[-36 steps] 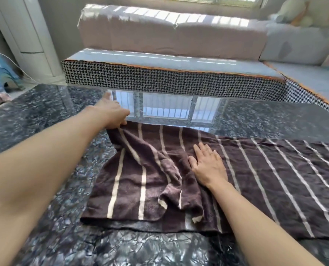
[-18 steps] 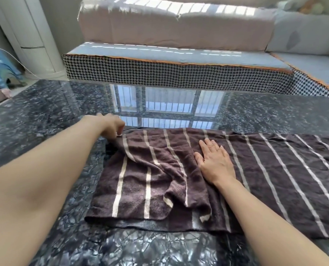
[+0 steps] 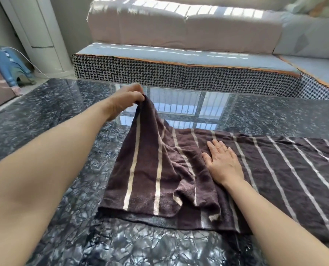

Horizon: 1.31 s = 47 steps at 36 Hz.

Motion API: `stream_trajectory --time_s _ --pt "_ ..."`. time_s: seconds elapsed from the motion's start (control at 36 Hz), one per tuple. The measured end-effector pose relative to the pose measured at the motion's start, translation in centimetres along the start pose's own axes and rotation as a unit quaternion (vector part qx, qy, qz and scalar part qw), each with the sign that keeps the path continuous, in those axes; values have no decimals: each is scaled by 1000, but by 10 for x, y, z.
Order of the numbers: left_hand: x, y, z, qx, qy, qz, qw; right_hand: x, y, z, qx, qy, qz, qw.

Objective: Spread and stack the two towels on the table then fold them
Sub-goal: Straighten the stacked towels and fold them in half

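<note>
Two dark brown towels with cream stripes lie on the black marble table (image 3: 44, 112). The lower towel (image 3: 294, 179) is spread flat and runs off to the right. The upper towel (image 3: 156, 169) is rumpled on its left end. My left hand (image 3: 125, 100) pinches the upper towel's far left corner and holds it raised above the table. My right hand (image 3: 223, 162) lies flat, palm down, fingers together, pressing the towels near the middle.
A sofa (image 3: 179, 54) with a houndstooth base runs along the table's far side. A blue stool (image 3: 8, 64) and a white cylindrical unit (image 3: 38, 31) stand at the left. The glossy tabletop reflects a window.
My left hand has closed on the upper towel's far left corner and lifted it off the table. My right hand stays pressed flat in the same place.
</note>
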<state>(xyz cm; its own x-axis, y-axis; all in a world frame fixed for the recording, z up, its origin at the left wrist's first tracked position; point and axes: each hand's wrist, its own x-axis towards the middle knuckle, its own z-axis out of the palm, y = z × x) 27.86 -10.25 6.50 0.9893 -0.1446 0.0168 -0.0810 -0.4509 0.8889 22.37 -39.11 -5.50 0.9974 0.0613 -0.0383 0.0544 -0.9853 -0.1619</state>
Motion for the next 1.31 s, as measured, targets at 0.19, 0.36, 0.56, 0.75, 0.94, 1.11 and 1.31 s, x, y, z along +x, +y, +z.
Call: stream_trajectory --time_s 0.19,0.36,0.56,0.75,0.94,1.11,1.31 --pt "10 -7 -17 412 -142 -20 900 0 0 0 -5 -3 1 1000" --pt "20 -21 -39 727 -35 -2 686 1 0 1 -2 -1 7 1000" --pt "26 -34 -12 739 104 -52 664 1 2 3 8 8 1 1000" --pt "24 -53 10 531 95 -128 832 1 1 3 5 0 0 1000" --pt "-33 -49 50 404 165 91 895 1 1 2 -3 0 2 1000" --pt "-106 -54 75 300 235 222 898 -4 -2 -1 51 77 -34 995" --pt "-177 -69 88 376 141 162 901 -37 -7 -8 87 208 -69 972"
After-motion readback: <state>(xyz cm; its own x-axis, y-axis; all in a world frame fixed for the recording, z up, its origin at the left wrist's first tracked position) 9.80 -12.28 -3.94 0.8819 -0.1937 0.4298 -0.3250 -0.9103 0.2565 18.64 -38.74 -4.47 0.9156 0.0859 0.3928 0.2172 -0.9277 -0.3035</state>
